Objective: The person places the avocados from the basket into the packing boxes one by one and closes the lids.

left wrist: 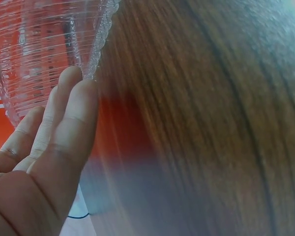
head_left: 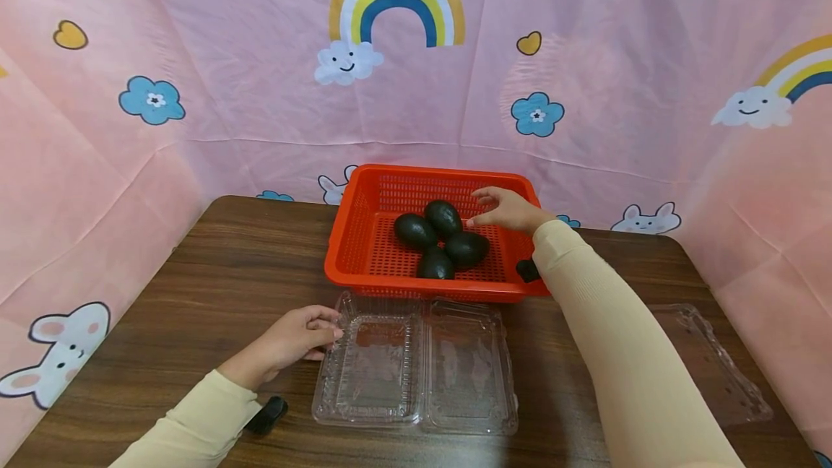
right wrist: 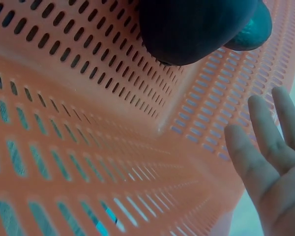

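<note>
A clear plastic clamshell box lies opened flat on the table, its lid half on the right. At the left wall of the box my left hand grips the edge, thumb over the rim and fingers along the outside. Several dark avocados sit together in a red perforated basket behind the box. Over the right part of the basket is my right hand, fingers spread and holding nothing. In the right wrist view its fingers are apart from the nearest avocado.
Another clear plastic piece lies on the table's right side, partly behind the right sleeve. The wooden table is bounded by a pink patterned cloth at the back and sides.
</note>
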Tool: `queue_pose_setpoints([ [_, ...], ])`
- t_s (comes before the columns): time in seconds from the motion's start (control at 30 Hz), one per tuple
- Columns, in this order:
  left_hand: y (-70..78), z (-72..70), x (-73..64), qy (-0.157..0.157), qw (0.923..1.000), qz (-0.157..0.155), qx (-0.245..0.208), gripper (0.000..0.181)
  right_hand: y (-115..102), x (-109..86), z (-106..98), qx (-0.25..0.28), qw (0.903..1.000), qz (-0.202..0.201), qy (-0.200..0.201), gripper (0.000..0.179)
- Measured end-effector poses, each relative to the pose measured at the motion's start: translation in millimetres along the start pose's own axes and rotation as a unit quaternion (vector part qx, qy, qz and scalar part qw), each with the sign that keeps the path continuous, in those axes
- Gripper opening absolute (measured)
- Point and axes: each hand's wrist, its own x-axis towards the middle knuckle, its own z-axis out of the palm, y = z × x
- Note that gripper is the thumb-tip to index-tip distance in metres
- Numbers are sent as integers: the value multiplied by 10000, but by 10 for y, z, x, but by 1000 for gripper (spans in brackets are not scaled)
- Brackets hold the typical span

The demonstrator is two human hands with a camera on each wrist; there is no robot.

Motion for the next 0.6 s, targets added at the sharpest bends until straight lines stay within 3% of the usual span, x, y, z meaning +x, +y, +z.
queue_pose_setpoints([
  [0.37, 1, -13, -2, -23, 10000, 62, 18, 51, 23, 24, 23, -111, 9965, 306, -775, 73],
  [0.6, 1, -3, -8, 0, 10000, 22, 11, 50, 99, 47, 61, -161, 9949, 411, -909, 70],
])
